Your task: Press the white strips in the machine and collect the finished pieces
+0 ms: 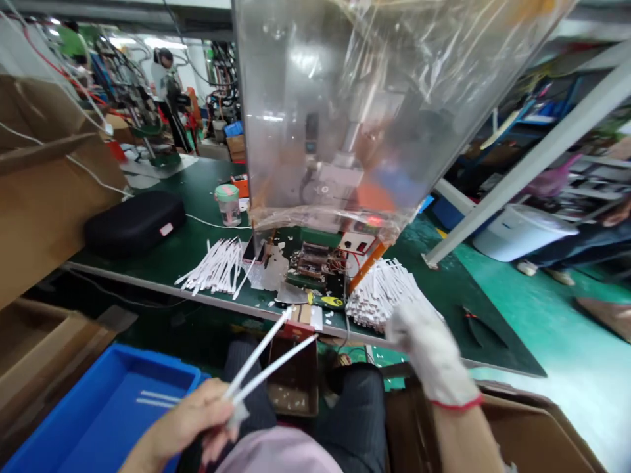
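Two thin white strips point(269, 368) spread in a V from my bare left hand point(204, 414), which pinches their lower ends. My right hand point(431, 351) wears a white glove with a red cuff and reaches the right pile of white strips point(387, 292) at the table edge. Its fingers are blurred, so their grip is unclear. A smaller pile of white strips point(214, 266) lies left of the machine point(315, 259), which stands behind a clear plastic shield point(325, 112).
A blue bin point(113, 401) with a few strips sits at lower left. On the green table point(458, 295) are pliers point(480, 325), a black case point(135, 223) and a lidded cup point(228, 205). Cardboard boxes flank my legs. A person point(170, 98) stands far back.
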